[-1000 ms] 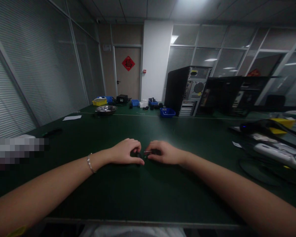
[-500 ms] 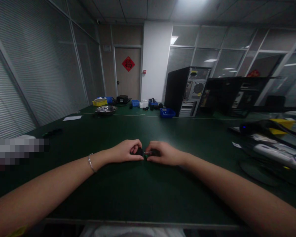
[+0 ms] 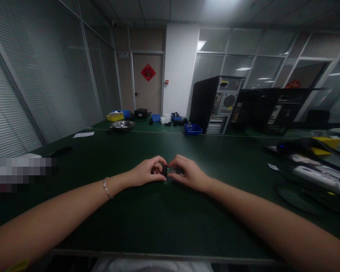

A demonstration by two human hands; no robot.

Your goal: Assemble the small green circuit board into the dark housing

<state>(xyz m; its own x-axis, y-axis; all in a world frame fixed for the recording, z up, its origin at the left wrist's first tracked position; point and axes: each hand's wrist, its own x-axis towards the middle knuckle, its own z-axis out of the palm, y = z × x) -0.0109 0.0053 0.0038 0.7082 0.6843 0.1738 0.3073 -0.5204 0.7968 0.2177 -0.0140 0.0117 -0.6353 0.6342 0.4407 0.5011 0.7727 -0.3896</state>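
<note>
Near the middle of the dark green table (image 3: 147, 219), my left hand (image 3: 147, 172) pinches a small black part (image 3: 164, 171) between thumb and fingertips. Facing it, my right hand (image 3: 190, 172) is closed on a small piece with a green and glossy face (image 3: 170, 171). The two pieces meet or nearly meet between my fingertips; whether they touch I cannot tell. Fingers hide most of both, and their exact kind does not show. A metal bracelet (image 3: 107, 188) circles my left wrist.
Further back stand a steel bowl (image 3: 122, 126), a blue bin (image 3: 193, 129), a yellow tray (image 3: 115, 117) and a black computer tower (image 3: 205, 104). Cables and equipment (image 3: 314, 173) lie at the right. A paper sheet (image 3: 84, 134) and a dark strip (image 3: 61, 151) lie at the left.
My fingertips have risen slightly, and the pieces have come closer together. The black part has turned and now shows as a narrow upright shape between my hands.
</note>
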